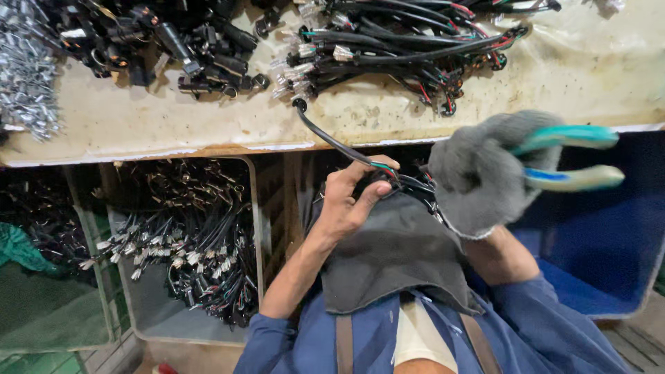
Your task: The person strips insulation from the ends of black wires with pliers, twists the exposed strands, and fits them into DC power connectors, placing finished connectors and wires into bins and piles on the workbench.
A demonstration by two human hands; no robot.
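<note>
My bare left hand point(350, 197) pinches the end of a black sheathed cable point(332, 138) where thin red and green wires come out. The cable runs up onto the stained workbench point(173, 125). My right hand point(478, 173) wears a grey knit glove and grips pliers with teal and cream handles point(575, 158); the handles point right and the jaws are hidden behind the glove. Both hands meet over a dark grey cloth point(395, 256) on my lap, where several more black cable ends lie.
A pile of black cables with metal terminals point(395, 48) and a heap of black connectors point(159, 41) lie on the bench. Silver metal parts point(24, 69) sit at far left. A bin of cable harnesses point(194, 242) stands below left, a blue tub point(603, 242) at right.
</note>
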